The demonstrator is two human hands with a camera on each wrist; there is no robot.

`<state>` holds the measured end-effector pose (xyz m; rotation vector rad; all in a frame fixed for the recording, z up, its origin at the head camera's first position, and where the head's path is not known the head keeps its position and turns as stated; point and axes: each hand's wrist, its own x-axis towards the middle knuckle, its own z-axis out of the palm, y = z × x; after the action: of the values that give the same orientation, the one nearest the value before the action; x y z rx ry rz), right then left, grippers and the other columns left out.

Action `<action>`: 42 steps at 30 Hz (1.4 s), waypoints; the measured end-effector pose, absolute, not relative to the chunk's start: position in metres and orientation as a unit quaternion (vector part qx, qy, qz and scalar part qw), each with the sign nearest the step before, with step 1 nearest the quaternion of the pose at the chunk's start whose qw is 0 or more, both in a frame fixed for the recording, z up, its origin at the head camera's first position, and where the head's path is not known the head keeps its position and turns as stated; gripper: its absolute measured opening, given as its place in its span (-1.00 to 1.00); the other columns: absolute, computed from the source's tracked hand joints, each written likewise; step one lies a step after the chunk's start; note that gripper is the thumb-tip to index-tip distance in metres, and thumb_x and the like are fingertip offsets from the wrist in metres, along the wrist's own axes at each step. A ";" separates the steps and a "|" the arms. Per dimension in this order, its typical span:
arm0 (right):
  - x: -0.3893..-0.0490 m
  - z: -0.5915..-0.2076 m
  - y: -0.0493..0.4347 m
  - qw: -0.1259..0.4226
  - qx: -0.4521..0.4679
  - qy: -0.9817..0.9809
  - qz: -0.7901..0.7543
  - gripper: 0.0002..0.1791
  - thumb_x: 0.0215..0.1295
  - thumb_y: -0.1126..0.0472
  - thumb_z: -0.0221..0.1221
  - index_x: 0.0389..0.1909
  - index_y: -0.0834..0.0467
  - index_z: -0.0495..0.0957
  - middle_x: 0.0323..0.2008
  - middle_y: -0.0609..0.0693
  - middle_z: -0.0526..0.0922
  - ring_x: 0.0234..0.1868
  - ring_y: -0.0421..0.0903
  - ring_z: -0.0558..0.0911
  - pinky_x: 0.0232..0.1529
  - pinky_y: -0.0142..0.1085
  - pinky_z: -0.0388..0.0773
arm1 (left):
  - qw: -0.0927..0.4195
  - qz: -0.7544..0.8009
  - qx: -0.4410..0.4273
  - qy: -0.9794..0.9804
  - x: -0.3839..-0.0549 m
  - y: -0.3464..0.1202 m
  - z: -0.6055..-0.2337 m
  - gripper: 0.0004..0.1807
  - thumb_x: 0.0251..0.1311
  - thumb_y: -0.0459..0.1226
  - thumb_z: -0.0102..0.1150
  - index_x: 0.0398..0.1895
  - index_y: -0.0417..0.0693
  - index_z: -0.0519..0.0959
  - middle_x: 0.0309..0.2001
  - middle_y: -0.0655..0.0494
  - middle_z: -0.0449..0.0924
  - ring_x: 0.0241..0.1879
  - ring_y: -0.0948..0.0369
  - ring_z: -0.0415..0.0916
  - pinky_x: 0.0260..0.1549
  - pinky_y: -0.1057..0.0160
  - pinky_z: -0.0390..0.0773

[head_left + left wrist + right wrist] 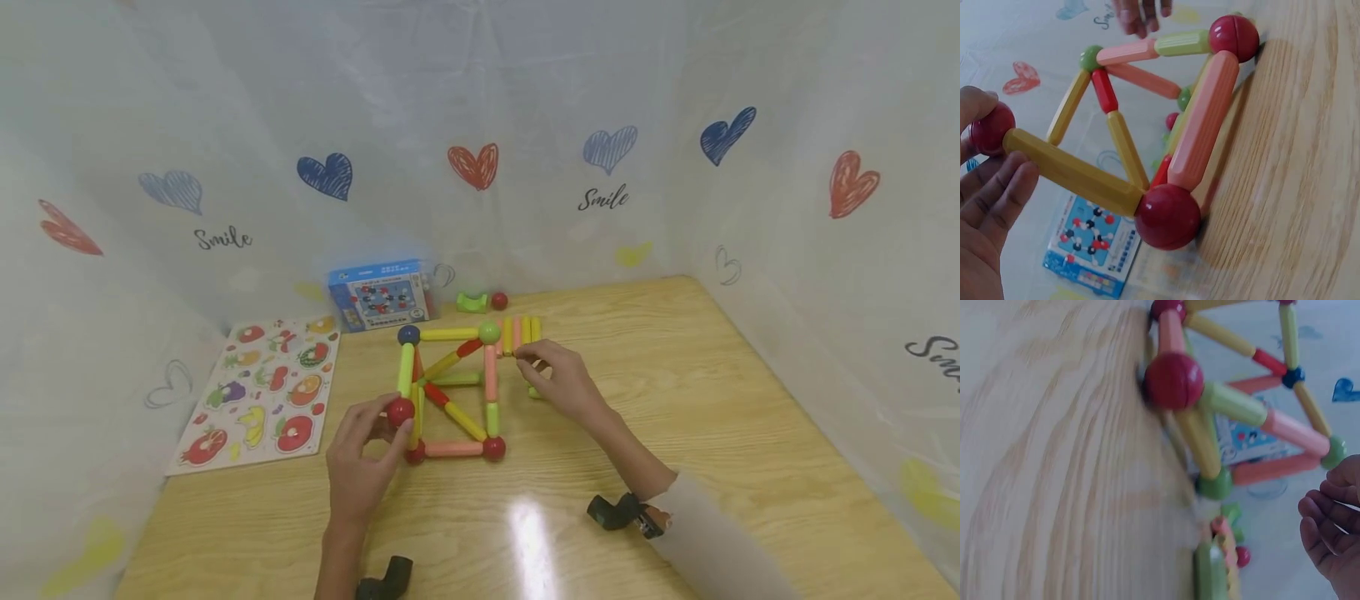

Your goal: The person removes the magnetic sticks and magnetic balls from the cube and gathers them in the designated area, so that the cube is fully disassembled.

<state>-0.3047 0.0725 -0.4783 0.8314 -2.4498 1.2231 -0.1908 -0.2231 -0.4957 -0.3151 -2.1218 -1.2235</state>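
Observation:
A frame of magnetic rods and balls stands on the table. Its front upper left corner is a red ball (401,412), which my left hand (360,458) pinches between thumb and fingers. From that ball a yellow rod (1075,172) runs down to a lower red ball (1167,216). My right hand (562,383) hovers right of the frame with loosely bent fingers and nothing visible in them. In the right wrist view its fingertips are close to the upper green ball (1335,452); whether they touch it I cannot tell. A blue ball (408,335) marks the back left upper corner.
Loose yellow and pink rods (517,332) lie in a row behind my right hand. Beyond the frame are a green curved piece (472,303), a loose red ball (499,301) and a toy box (384,296). A fruit puzzle board (258,392) lies at the left.

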 end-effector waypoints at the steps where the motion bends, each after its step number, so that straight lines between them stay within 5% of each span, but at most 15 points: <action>1: -0.303 -0.475 0.070 0.139 0.289 -0.843 0.431 -0.81 0.41 0.29 0.22 -0.04 0.25 0.65 -0.16 0.01 0.69 -0.15 -0.09 0.65 -0.19 -0.28 0.66 | 0.333 -0.470 -0.126 -0.807 -0.192 -0.222 -0.496 -0.46 0.04 -0.48 0.46 0.15 -0.04 0.62 -0.06 0.08 0.57 -0.29 0.26 0.56 -0.27 0.52 0.58; 10: -0.316 -0.450 0.049 0.090 0.237 -0.844 0.473 -0.63 0.39 0.15 0.26 0.11 0.25 0.56 -0.16 0.01 0.67 -0.14 -0.09 0.64 -0.13 -0.19 0.65 | 0.340 -0.478 -0.125 -0.800 -0.186 -0.207 -0.483 -0.48 -0.04 -0.59 0.45 0.07 -0.27 0.61 -0.10 -0.10 0.56 -0.36 0.13 0.55 -0.27 0.54 0.57; 17: -0.301 -0.472 0.050 -0.043 0.194 -0.854 0.481 -0.68 0.34 0.04 0.31 -0.03 0.16 0.62 -0.22 -0.07 0.67 -0.15 -0.11 0.63 -0.10 -0.19 0.61 | 0.354 -0.472 -0.138 -0.795 -0.178 -0.199 -0.465 -0.50 -0.08 -0.64 0.42 0.02 -0.36 0.60 -0.14 -0.15 0.55 -0.40 0.10 0.54 -0.31 0.51 0.59; 24: -0.275 -0.504 0.049 -0.147 0.184 -0.833 0.500 -0.64 0.30 0.07 0.35 0.01 0.18 0.65 -0.23 -0.08 0.67 -0.16 -0.15 0.63 -0.12 -0.24 0.61 | 0.364 -0.464 -0.144 -0.794 -0.190 -0.211 -0.491 -0.44 -0.09 -0.57 0.48 0.08 -0.21 0.62 -0.10 -0.04 0.57 -0.37 0.27 0.54 -0.32 0.53 0.58; 42: -0.247 -0.519 0.047 -0.004 0.227 -0.844 0.487 -0.66 0.30 0.16 0.34 0.04 0.20 0.64 -0.30 -0.14 0.71 -0.26 -0.21 0.66 -0.22 -0.35 0.64 | 0.351 -0.465 -0.139 -0.801 -0.192 -0.216 -0.496 -0.43 0.00 -0.50 0.48 0.15 -0.07 0.61 -0.05 0.07 0.57 -0.33 0.25 0.55 -0.31 0.48 0.60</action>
<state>-0.2470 0.0470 -0.5192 0.7143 -2.6571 1.5324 -0.1921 -0.2161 -0.4957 -0.3592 -2.0736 -1.2054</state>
